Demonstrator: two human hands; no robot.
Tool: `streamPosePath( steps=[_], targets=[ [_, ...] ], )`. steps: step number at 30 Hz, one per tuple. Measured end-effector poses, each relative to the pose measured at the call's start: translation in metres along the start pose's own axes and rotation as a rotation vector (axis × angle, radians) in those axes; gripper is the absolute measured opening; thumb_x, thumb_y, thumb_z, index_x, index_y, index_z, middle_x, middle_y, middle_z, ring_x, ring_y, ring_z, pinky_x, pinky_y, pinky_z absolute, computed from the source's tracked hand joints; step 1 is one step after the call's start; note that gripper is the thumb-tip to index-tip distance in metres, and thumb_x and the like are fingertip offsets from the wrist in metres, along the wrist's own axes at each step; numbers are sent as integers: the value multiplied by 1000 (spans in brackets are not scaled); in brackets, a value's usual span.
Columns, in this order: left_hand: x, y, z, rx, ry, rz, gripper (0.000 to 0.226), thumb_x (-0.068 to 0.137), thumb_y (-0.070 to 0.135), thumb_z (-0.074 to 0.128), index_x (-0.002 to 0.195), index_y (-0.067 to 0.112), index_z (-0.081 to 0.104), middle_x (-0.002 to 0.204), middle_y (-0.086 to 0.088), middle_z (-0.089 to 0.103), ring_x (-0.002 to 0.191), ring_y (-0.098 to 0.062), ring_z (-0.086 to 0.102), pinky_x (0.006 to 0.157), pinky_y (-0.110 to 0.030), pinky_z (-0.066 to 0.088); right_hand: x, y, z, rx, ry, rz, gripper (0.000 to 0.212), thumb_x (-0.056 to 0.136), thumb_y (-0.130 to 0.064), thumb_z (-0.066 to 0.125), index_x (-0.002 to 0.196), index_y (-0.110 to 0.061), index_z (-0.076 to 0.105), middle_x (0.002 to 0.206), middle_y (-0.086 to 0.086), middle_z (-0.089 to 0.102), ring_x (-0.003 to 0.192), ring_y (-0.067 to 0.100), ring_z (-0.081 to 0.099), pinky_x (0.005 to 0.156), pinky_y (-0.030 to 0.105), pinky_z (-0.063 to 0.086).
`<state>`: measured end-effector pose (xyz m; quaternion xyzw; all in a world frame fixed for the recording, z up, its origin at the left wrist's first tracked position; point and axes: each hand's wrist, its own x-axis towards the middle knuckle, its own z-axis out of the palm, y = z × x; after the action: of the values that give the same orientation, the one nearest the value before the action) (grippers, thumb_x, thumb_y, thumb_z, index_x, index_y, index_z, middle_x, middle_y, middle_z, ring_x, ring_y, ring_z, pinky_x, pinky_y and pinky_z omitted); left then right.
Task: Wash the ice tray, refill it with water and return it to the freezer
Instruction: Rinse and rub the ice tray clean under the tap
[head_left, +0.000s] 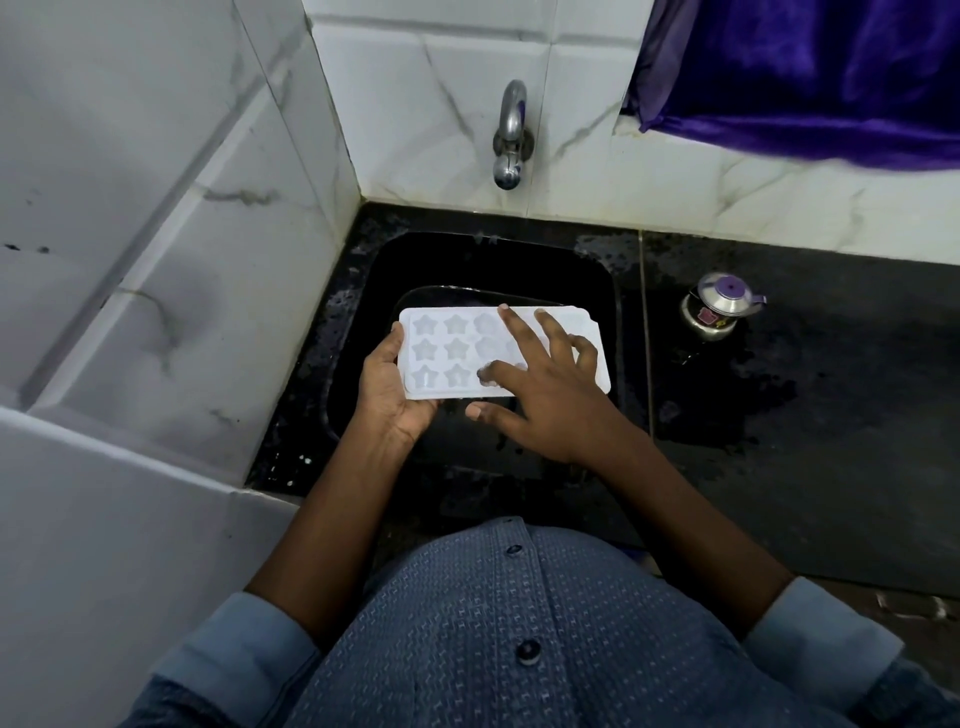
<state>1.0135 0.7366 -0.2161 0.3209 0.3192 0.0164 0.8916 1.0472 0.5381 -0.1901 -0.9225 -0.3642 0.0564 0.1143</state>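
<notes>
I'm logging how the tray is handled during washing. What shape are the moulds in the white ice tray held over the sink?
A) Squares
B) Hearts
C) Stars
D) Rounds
C: the ice tray, gripped at its end by the left hand while the right hand lies spread across it, shows rows of star-shaped hollows.

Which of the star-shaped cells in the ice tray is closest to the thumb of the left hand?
The top-left star cell of the ice tray, in the far row's left end. The left hand thumb lies on the rim just beside it; all the other cells sit farther right or nearer.
</notes>
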Motion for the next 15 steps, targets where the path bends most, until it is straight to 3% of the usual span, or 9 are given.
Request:
streamPosePath(
  steps=[4, 9, 15],
  targets=[
    [2, -1, -2, -10, -10, -19, 58, 109, 50, 43, 136, 3, 65, 130, -23, 72, 111, -39, 74, 84, -52, 63, 5, -6, -1, 41, 24, -42, 61, 92, -81, 31, 127, -39, 55, 175, 0, -6, 159, 34, -7, 118, 60, 6],
    [4, -3, -4, -13, -23, -67, 63, 107, 53, 47, 143, 3, 61, 137, -24, 68, 125, -42, 67, 94, -57, 60, 13, -17, 5, 27, -16, -89, 58, 91, -82, 35, 131, -46, 57, 175, -1, -9, 159, 34, -10, 118, 60, 7],
    [-1, -2, -5, -54, -48, -70, 61, 107, 51, 47, 139, 2, 63, 129, -25, 72, 104, -40, 76, 79, -54, 65, 13, -23, 9, -34, -4, -57, 66, 91, -82, 22, 133, -46, 58, 175, 2, -2, 159, 38, -5, 118, 63, 11]
  ],
)
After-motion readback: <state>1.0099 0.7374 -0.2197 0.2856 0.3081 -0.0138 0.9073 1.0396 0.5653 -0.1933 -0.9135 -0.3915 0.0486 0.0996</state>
